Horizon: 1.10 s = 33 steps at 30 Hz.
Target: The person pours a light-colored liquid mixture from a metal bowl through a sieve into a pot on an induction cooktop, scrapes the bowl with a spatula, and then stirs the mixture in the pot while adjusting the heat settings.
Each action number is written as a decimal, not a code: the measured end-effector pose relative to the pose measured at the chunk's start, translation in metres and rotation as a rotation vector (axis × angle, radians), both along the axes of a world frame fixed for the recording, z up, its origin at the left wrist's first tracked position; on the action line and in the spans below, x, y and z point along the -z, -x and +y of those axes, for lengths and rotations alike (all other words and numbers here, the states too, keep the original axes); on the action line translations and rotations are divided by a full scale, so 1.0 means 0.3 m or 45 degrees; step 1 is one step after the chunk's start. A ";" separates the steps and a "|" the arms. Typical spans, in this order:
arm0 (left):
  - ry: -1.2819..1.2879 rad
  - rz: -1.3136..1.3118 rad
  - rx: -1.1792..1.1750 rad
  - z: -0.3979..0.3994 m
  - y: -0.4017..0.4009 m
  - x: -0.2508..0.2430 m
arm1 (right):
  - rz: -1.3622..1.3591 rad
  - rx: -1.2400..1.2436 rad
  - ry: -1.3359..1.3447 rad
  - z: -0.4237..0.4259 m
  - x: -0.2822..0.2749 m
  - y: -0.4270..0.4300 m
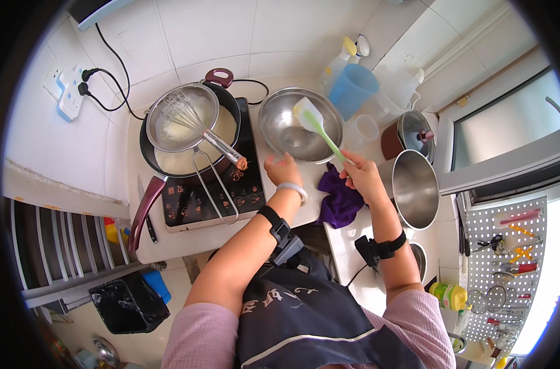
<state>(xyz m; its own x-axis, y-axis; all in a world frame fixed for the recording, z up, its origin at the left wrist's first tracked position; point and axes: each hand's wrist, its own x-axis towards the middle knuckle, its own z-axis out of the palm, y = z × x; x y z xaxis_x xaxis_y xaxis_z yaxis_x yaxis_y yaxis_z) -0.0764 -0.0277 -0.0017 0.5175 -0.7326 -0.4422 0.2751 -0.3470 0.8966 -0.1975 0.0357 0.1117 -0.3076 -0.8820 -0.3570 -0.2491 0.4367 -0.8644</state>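
My right hand (pixel 362 177) grips the green handle of a spatula (pixel 324 131), whose pale, smeared blade is over a stainless steel bowl (pixel 291 133). Beside the bowl's near rim is my left hand (pixel 284 170), with no tool seen in it; its fingers are partly hidden. To the left, a frying pan (pixel 236 122) holding pale liquid stands on a black induction cooktop (pixel 250 184). A fine-mesh strainer (pixel 153 133) lies across the pan, with a wire whisk (pixel 222 146) and some pale, frothy matter in it. A purple cloth (pixel 337 198) lies below my right hand.
A blue plastic jug (pixel 353 87), spray bottles (pixel 336 67) and a clear cup (pixel 366 127) stand behind on the right. Nearer are a lidded pot (pixel 393 140) and a tall steel pot (pixel 416 189). A knife (pixel 151 228) lies by the pan's maroon handle (pixel 146 212), which juts past the counter edge.
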 end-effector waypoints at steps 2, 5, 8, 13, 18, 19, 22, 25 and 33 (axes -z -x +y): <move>-0.059 0.113 -0.056 0.024 -0.024 -0.045 | -0.047 0.022 -0.058 -0.015 0.043 0.011; -0.380 0.657 0.174 0.043 -0.115 -0.105 | -0.210 0.072 -0.022 -0.017 0.059 0.023; -0.081 1.207 0.269 0.091 -0.275 -0.294 | -0.242 0.091 0.019 -0.016 0.033 0.008; -0.031 1.336 0.005 0.048 -0.423 -0.411 | -0.340 0.039 0.047 -0.017 0.010 -0.039; -0.039 1.312 0.053 0.030 -0.482 -0.380 | -0.375 -0.085 0.082 -0.034 -0.022 -0.118; -0.035 1.313 0.048 0.043 -0.494 -0.383 | -0.380 -0.132 0.105 -0.040 -0.029 -0.128; 0.163 1.174 0.267 0.100 -0.555 -0.412 | -0.376 -0.161 0.130 -0.053 -0.052 -0.149; 0.196 1.140 0.403 0.163 -0.645 -0.417 | -0.412 -0.188 0.156 -0.069 -0.058 -0.157; 0.011 1.179 0.418 0.221 -0.782 -0.380 | -0.406 -0.140 0.144 -0.085 -0.055 -0.171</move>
